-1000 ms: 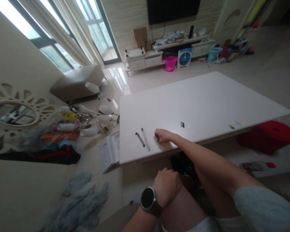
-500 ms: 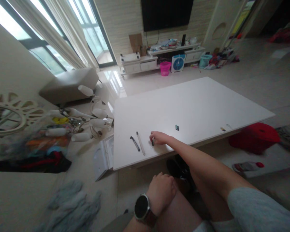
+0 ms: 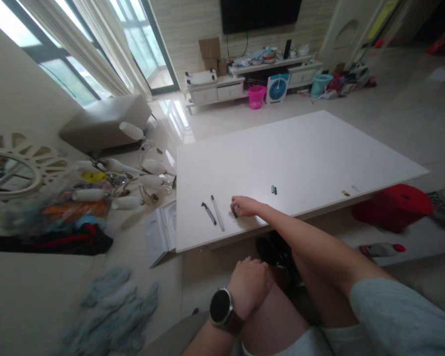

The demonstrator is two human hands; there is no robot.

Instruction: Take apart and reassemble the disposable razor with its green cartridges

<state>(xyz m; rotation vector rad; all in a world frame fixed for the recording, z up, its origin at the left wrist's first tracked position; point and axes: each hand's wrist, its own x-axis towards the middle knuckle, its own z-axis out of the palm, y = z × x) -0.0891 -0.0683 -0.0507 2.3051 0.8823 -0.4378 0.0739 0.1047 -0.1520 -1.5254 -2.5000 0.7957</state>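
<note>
My right hand (image 3: 244, 206) reaches out to the near part of the white table (image 3: 300, 153), fingers curled around a small dark object (image 3: 235, 213) that I cannot name. Just left of it lie a pale thin stick (image 3: 217, 219) and a small dark tool (image 3: 208, 212). A small dark-green piece (image 3: 273, 190) sits further right on the tabletop. My left hand (image 3: 251, 286), with a black watch (image 3: 221, 307) on the wrist, rests closed on my knee.
A chandelier with white glass shades (image 3: 131, 173) and a heap of coloured things (image 3: 70, 212) lie on the floor left of the table. A red stool (image 3: 393, 206) stands at the right. A TV stand (image 3: 244, 81), pink basket (image 3: 257, 95) and fan (image 3: 278, 87) are at the back.
Both hands stay where they were; only the camera has shifted slightly, so the scene slides a little in the picture.
</note>
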